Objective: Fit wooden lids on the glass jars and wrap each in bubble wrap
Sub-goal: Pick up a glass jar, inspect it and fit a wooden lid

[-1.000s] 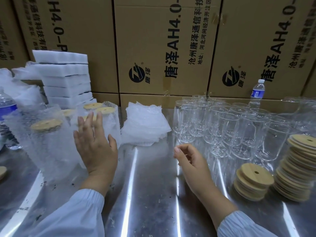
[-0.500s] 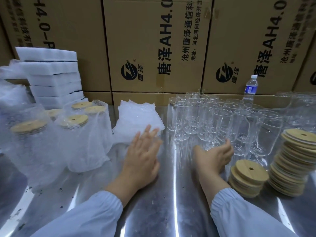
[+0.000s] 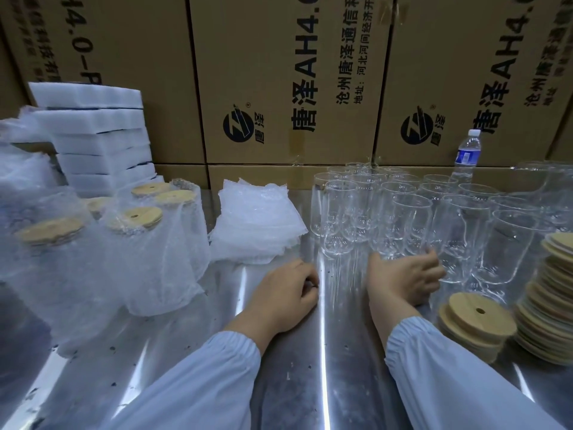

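Note:
Several empty glass jars (image 3: 350,212) stand in a cluster at the right back of the steel table (image 3: 310,367). My right hand (image 3: 406,280) curls round the base of the front jar (image 3: 409,218), thumb on its left and fingers on its right. With its fingers curled under, my left hand (image 3: 285,293) rests on the table just in front of the pile of bubble wrap sheets (image 3: 257,225); nothing shows in it. A short stack of wooden lids (image 3: 479,318) and a taller stack of lids (image 3: 555,305) lie at the right. Several lidded, wrapped jars (image 3: 145,259) stand at the left.
White foam blocks (image 3: 99,135) are stacked at the back left. Large cardboard boxes (image 3: 279,88) wall off the rear of the table. A water bottle (image 3: 468,153) stands behind the jars. More glassware (image 3: 545,187) sits at the far right.
My left hand left the wrapped jars, crossed right to the bubble wrap pile and curled its fingers. My right hand reached forward and closed round the base of a front jar.

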